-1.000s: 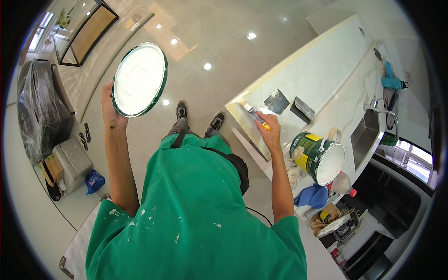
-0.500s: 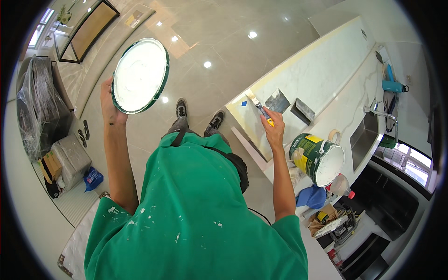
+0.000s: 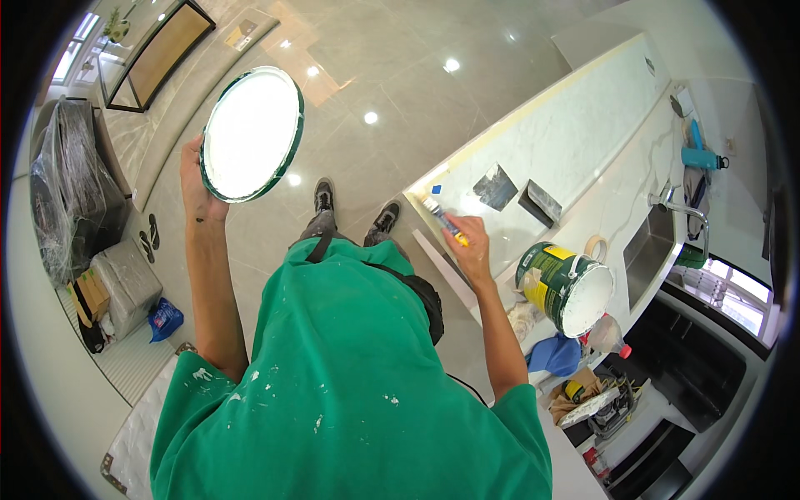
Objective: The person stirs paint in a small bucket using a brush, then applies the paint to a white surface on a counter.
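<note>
My left hand grips the edge of a round paint lid, dark green at the rim and coated with white paint on the side facing up. A paintbrush with a yellow and grey handle is in my right hand, fingers closed round it. Its pale bristles are at the near left corner of the white marbled counter, by the taped edge and a small blue square. Whether the bristles touch the surface I cannot tell.
On the counter lie a flat scraper blade, a dark grey block-shaped tool and a tape roll. An open green paint bucket stands right of my forearm, beside a blue cloth and a plastic bottle. Beyond is a sink.
My right hand has moved left and slightly nearer to me with the brush, bringing its bristles from beside the scraper blade to the counter's corner. The lid has tilted slightly.
</note>
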{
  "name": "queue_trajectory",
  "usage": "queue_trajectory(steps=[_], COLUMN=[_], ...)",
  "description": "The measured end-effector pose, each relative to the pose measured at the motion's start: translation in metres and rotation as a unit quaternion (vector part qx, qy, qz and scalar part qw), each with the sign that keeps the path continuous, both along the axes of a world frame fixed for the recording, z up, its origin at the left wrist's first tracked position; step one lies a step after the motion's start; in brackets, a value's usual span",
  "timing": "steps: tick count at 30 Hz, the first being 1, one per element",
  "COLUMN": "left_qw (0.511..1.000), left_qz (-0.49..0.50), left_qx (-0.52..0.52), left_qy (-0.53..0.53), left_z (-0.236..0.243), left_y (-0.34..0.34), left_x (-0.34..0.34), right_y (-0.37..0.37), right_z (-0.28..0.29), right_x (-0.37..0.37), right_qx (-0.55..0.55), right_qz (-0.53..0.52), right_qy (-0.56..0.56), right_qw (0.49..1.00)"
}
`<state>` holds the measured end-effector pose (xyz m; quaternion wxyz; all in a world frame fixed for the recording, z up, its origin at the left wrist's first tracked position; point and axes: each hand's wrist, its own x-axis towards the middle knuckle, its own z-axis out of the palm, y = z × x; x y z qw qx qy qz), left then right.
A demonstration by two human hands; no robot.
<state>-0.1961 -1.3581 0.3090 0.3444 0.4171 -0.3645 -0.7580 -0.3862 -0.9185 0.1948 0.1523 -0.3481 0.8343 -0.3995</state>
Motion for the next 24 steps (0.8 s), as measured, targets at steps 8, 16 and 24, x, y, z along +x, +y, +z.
queue_trajectory(steps=[8, 16, 24], left_qw=[1.0, 1.0, 1.0], left_qz=[0.004, -0.025, -0.019], left_qx=[-0.02, -0.005, 0.01], left_qy=[-0.004, 0.01, 0.017], left_z=[-0.012, -0.01, -0.012], left_y=[-0.004, -0.003, -0.005], left_x=[0.003, 0.003, 0.002], right_y=[-0.006, -0.008, -0.004], right_z=[0.008, 0.014, 0.017], right_x=[0.012, 0.017, 0.008], right_qx=[-0.016, -0.015, 0.001], right_qz=[-0.048, -0.002, 0.003], right_qy=[-0.019, -0.006, -0.061], right_qw=[0.999, 1.0, 0.998])
